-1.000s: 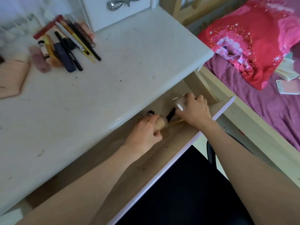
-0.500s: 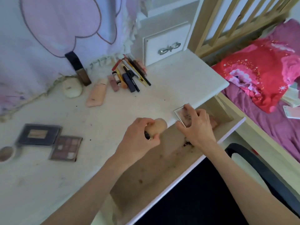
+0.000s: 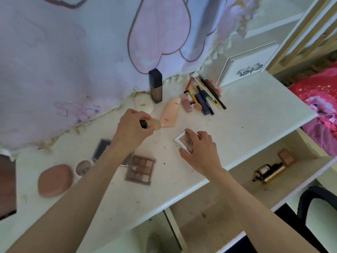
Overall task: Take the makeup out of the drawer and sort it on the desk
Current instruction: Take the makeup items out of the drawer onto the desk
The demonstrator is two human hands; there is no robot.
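My left hand [image 3: 133,128] grips a small beige tube with a black cap [image 3: 155,124] above the white desk [image 3: 255,117], beside a peach tube [image 3: 170,114]. My right hand [image 3: 200,152] holds a small square clear compact [image 3: 184,141] just over the desk's middle. The open drawer [image 3: 237,194] below still holds a gold and black bottle [image 3: 269,172] and a brown block [image 3: 286,157]. On the desk lie an eyeshadow palette [image 3: 140,169], a dark palette [image 3: 102,149], a round compact [image 3: 83,168] and a pink oval case [image 3: 54,179].
A bundle of pencils and lip products [image 3: 202,95] lies at the back by a small white drawer unit [image 3: 246,64]. A dark bottle [image 3: 155,85] stands against the hanging cloth [image 3: 73,61]. A black chair [image 3: 317,207] and a pink bed [image 3: 321,110] are at right.
Both hands rose out of the drawer and moved over the desk, the left carrying the beige tube toward the back, the right carrying the square compact to the middle.
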